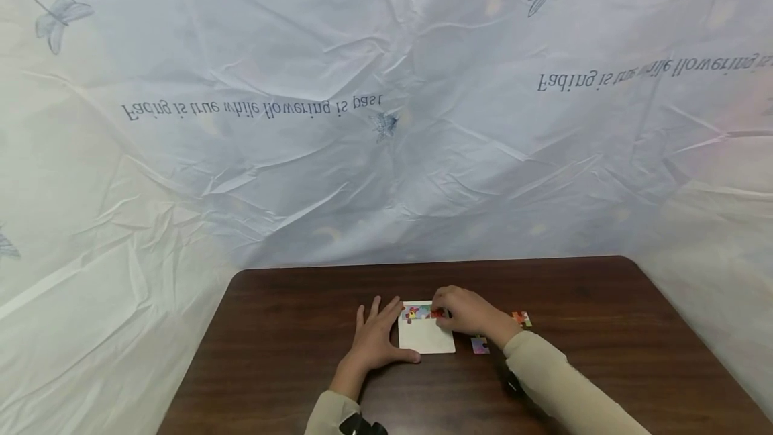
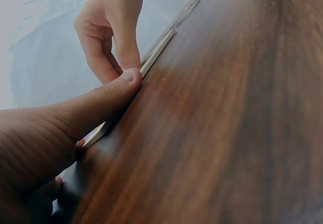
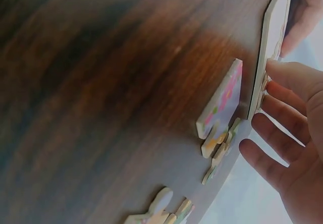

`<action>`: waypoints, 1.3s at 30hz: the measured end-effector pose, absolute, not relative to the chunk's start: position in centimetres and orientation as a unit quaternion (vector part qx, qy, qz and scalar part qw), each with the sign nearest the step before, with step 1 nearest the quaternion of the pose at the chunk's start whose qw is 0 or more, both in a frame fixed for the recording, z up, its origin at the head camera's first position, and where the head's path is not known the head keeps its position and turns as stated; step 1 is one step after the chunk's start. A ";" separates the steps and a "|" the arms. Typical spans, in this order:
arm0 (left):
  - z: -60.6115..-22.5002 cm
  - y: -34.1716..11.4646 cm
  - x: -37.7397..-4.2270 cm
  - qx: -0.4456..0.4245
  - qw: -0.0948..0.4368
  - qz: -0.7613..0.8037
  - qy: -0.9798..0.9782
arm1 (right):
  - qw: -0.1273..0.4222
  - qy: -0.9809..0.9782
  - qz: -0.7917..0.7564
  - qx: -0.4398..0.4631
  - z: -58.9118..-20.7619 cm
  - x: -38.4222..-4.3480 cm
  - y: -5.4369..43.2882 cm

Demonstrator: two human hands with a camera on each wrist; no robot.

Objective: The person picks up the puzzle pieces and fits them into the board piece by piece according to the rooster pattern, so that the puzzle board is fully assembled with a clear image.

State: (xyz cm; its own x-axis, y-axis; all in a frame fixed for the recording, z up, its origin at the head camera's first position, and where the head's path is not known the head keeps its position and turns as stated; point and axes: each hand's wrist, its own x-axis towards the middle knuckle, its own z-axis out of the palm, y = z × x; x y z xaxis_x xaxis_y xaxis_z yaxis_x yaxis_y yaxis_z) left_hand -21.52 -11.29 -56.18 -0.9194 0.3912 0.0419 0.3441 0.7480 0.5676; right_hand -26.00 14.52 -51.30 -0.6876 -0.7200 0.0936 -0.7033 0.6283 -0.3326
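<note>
A square white puzzle board lies on the dark wooden table, with colourful jigsaw pieces laid along its far edge. My left hand rests at the board's left side with fingers spread; its thumb lies along the near edge. Bent over the board's far right part, my right hand pinches a reddish puzzle piece at the end of that row, and the fingertips partly hide it. From the right wrist, the thumb and index finger meet at the board's surface.
Right of the board lie loose puzzle pieces: a purple one near the right wrist and an orange and green one beyond the forearm. The table ends at the back against a pale printed curtain.
</note>
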 end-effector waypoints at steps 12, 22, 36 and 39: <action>-56.1 -11.3 -21.6 0.198 0.038 0.295 0.934 | 0.044 0.911 -0.192 -0.363 -51.4 -26.0 14.4; -56.2 -11.4 -21.7 0.199 0.035 0.296 0.934 | 0.024 0.911 -0.213 -0.351 -52.1 -26.3 14.3; -56.4 -11.4 -21.5 0.198 0.033 0.295 0.934 | 0.020 0.907 -0.272 -0.322 -49.8 -26.2 17.7; -56.4 -11.4 -21.5 0.197 0.031 0.294 0.935 | 0.024 0.916 -0.247 -0.314 -49.7 -25.9 18.7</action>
State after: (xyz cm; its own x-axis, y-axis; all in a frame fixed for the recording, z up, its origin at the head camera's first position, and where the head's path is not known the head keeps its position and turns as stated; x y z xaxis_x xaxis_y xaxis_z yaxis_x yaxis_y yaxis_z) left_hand -21.49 -11.43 -56.35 -0.9201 0.3875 0.0576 0.3506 0.7488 0.5625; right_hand -25.89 18.68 -49.72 -0.8012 -0.5880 0.1109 -0.5639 0.6799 -0.4688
